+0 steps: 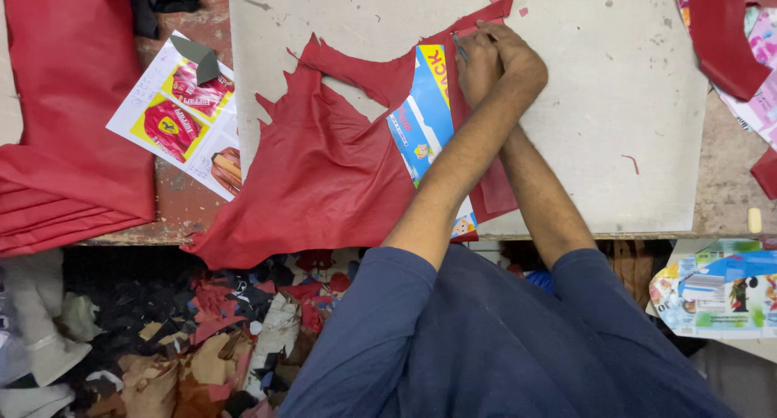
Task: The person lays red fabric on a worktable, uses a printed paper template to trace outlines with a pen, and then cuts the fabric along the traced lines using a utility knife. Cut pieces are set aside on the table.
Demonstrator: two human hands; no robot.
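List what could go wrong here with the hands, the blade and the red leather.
The left hand presses the card pattern right beside the right hand and its thin tool; a slip could nick fingers. The red leather hangs off the table edge and may drag, shifting the pattern.

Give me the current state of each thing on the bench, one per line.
Red leather piece: spread flat, hanging over the bench edge.
Card pattern: lying on the leather, pressed down.
Left hand: pressing the pattern.
Right hand: holding a thin tool at the pattern edge.
Folded red leather: stacked, untouched.
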